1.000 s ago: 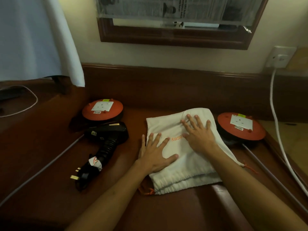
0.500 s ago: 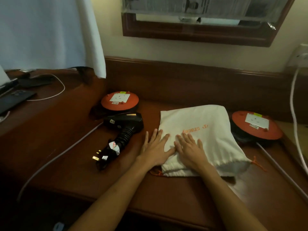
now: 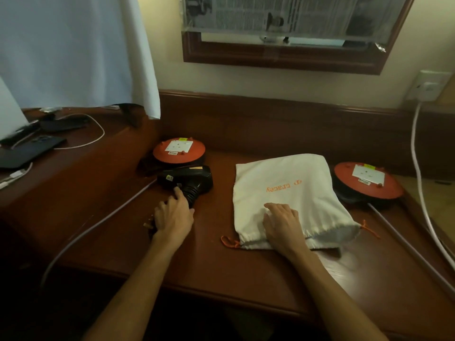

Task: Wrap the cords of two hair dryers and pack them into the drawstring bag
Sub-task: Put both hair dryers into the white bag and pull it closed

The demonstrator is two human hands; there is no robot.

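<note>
I see a white drawstring bag (image 3: 290,193) with orange lettering and orange cord (image 3: 229,242), a glossy black hair dryer (image 3: 189,180), two orange-topped cord reels (image 3: 179,150) bearing white labels, and a reddish-brown wooden desk (image 3: 221,267).

A hotel-style guest room or bedroom, seen at a dark reddish wooden desk (image 3: 221,262) set against a cream wall. A wood-framed mirror (image 3: 283,55) hangs above the desk's back edge, and a white curtain (image 3: 73,50) hangs at the left. A wall socket (image 3: 429,86) with a white cable (image 3: 418,156) plugged in sits at the right. A black hair dryer (image 3: 194,179) and a white drawstring bag (image 3: 290,188) printed with orange lettering lie on the desk. Phones (image 3: 29,151) on charging leads rest on the raised left end.
</note>
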